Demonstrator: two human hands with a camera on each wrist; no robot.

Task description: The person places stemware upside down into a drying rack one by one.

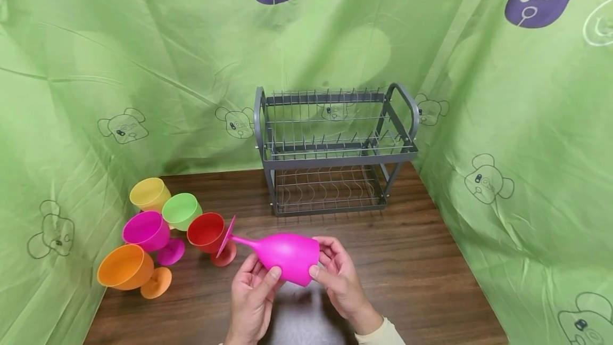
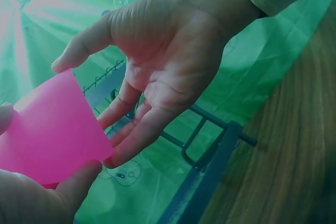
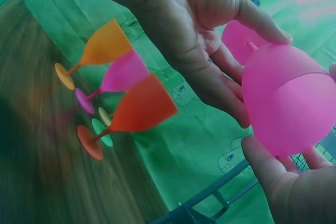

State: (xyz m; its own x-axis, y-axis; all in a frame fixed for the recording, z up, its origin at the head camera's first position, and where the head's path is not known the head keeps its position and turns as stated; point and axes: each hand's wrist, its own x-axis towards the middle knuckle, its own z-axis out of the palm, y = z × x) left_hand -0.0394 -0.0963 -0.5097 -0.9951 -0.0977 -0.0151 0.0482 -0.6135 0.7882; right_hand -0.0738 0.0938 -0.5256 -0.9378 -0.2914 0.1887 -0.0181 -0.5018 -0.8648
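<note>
A bright pink plastic goblet [image 1: 287, 257] lies sideways in the air above the table, its foot to the left and its mouth to the right. My left hand [image 1: 254, 294] holds the bowl near the stem, thumb in front and fingers behind or beneath. At the rim, my right hand [image 1: 344, 281] pinches the bowl, its thumb on the near side. The right wrist view shows the pink bowl [image 3: 294, 98] between both hands. Behind the goblet's foot stands a red goblet [image 1: 206, 232], partly covered by it.
Left on the wooden table [image 1: 431, 260] stand an orange goblet [image 1: 125, 268], a magenta goblet [image 1: 146, 230], a green goblet [image 1: 182, 211] and a yellow goblet [image 1: 149, 193]. A grey two-tier dish rack [image 1: 340, 163] stands at the back. Green printed cloth [image 1: 191, 68] surrounds the table.
</note>
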